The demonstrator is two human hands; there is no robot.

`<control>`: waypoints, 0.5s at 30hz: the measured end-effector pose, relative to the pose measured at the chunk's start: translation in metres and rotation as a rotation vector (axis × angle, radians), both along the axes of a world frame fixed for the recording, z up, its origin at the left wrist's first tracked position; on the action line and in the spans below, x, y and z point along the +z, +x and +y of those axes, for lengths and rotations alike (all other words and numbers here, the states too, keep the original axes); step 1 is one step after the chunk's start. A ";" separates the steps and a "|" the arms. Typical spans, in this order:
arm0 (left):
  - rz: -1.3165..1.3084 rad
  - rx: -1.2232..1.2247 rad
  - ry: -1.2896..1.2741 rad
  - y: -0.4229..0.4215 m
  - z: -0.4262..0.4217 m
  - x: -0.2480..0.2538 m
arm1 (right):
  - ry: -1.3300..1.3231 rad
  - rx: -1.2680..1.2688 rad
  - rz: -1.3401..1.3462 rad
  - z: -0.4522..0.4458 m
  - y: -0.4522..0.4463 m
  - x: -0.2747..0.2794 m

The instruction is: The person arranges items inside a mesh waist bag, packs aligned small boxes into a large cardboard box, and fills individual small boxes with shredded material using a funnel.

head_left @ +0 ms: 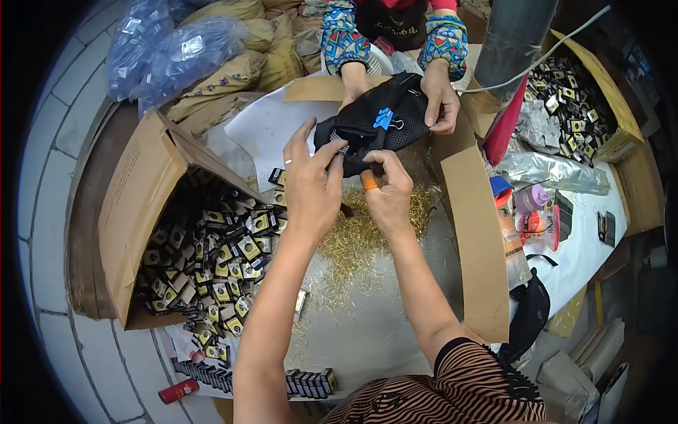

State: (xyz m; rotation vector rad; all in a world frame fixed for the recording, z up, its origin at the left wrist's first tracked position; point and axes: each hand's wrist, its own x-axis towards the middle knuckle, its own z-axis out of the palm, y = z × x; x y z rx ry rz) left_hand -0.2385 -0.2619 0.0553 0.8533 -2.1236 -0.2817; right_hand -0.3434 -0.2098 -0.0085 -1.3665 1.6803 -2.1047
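Note:
A black mesh cloth item with a blue clip on it hangs over the table between two people. My left hand is at its left edge, fingers apart, the fingertips near a dark opening. With thumb and forefinger bent together, my right hand pinches the item's lower edge; an orange band wraps one finger. Beyond it, a co-worker's two hands touch the item from the far side. Under my hands lies a heap of thin gold-coloured pieces on the grey tabletop.
A tipped carton at left spills small black and yellow boxes. Rows of boxes line the near edge. Cardboard stands right of my hands. Further right are a purple-capped bottle, another full carton and a metal pipe.

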 end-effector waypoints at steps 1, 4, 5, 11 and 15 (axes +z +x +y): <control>-0.035 0.004 -0.025 -0.003 -0.004 -0.001 | -0.009 0.003 -0.001 0.001 0.001 0.003; -0.071 0.007 -0.010 -0.006 -0.006 -0.002 | -0.020 0.001 -0.009 0.001 0.003 0.002; -0.071 0.008 0.032 -0.006 -0.006 -0.001 | -0.022 0.000 -0.014 0.001 0.005 0.000; -0.016 -0.014 0.182 -0.003 -0.007 -0.001 | -0.004 0.006 -0.038 0.002 0.013 -0.001; 0.009 -0.039 0.229 -0.002 -0.008 0.000 | 0.025 0.011 -0.070 0.002 0.018 -0.003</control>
